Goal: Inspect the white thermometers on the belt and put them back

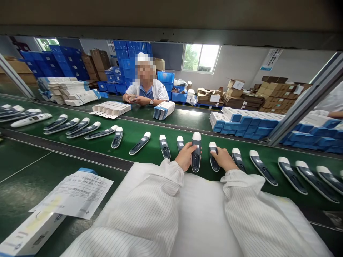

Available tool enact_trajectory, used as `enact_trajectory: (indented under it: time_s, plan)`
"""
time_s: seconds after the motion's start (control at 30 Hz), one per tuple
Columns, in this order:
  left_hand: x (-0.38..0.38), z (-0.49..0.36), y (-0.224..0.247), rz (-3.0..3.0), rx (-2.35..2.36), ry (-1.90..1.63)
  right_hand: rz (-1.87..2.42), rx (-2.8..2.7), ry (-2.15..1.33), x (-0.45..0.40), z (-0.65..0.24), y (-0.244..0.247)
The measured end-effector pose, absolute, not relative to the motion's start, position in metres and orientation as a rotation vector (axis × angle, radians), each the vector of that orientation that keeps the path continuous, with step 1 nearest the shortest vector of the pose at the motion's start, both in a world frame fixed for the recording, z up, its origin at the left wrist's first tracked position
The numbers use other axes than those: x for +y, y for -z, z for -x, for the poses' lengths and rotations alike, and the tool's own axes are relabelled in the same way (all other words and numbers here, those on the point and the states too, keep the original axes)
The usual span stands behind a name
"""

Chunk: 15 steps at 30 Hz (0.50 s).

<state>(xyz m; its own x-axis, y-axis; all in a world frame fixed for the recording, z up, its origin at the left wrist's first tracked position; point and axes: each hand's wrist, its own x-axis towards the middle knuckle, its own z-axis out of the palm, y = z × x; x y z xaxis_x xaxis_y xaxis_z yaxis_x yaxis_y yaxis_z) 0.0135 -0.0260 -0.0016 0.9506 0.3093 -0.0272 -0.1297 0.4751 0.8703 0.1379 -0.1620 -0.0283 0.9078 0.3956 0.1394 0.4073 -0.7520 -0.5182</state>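
Observation:
My left hand (pixel 184 157) is closed on a dark grey device with a white tip (pixel 196 153), held upright above the green belt with its open battery compartment facing me. Just to the right, my right hand (pixel 225 159) has its fingers on a second, similar device (pixel 214 157), which stands nearly parallel to the first. More such devices lie in a row along the green belt (pixel 142 160) on both sides, among them one (pixel 180 142) behind my left hand and one (pixel 238 159) partly behind my right hand.
A printed sheet (pixel 77 192) overlaps a white box (pixel 32 232) at lower left. Beyond the belt are flat cartons (pixel 111 109), stacked blue-and-white boxes (pixel 243 123) and a seated person (pixel 146 89) holding something. A metal post (pixel 302 101) slants at right.

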Motion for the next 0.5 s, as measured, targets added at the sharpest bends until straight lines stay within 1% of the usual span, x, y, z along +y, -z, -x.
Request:
enact_trajectory:
  time_s: [0.1,0.17,0.2,0.3,0.37,0.43,0.5]
  plan:
    - [-0.029,-0.014,0.002,-1.035,0.189,-0.278,2.503,-0.549,0.123,-0.164,-0.132,0.023]
    - [-0.032,-0.015,0.003,-1.028,0.185,-0.313,2.349,-0.587,0.159,-0.161,-0.123,0.015]
    - [-0.034,-0.016,0.004,-1.022,0.177,-0.338,2.208,-0.638,0.097,-0.159,-0.118,0.012]
    - [-0.036,-0.018,0.003,-1.053,0.129,-0.348,1.705,-0.848,-0.294,-0.148,-0.103,0.006]
    - [-0.032,-0.017,-0.001,-1.237,0.138,-0.349,1.53,-0.914,-0.425,-0.142,-0.099,0.007]
    - [-0.021,-0.014,-0.007,-1.63,0.223,-0.505,1.618,-0.882,-0.358,-0.14,-0.104,0.012]
    - [-0.004,-0.008,-0.011,-2.088,0.405,-0.771,1.941,-0.82,-0.205,-0.143,-0.113,0.017]
